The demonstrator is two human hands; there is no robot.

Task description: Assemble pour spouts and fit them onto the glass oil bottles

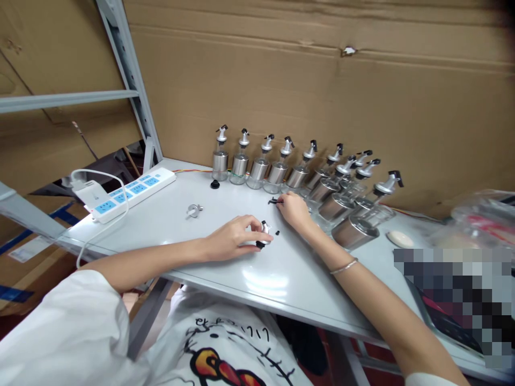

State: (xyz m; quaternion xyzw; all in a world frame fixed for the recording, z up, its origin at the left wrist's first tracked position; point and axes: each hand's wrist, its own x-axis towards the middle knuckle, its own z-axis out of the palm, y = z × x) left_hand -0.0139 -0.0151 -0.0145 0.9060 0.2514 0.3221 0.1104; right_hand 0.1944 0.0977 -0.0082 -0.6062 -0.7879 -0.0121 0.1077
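My left hand point(237, 238) is closed around a silver-and-black pourer spout point(264, 234), thumb and fingers on its side, low over the table. My right hand point(293, 208) pinches a small black lever piece point(274, 201) by its right end, close to the tabletop. Between the hands lies a tiny black part point(277, 232). To the left a loose silver clip-like piece point(193, 210) rests on the table, and a black stopper point(215, 184) sits further back. Behind my right hand stand several glass bottles with steel sleeves point(278, 172), topped with silver pourers.
A white power strip point(139, 188) with a plugged-in charger and cable lies at the left edge of the grey table point(225, 201). On the right are a white oval object point(399, 239), plastic bags point(483, 220) and a partly blurred dark device point(446, 316). Cardboard point(249, 69) walls the back.
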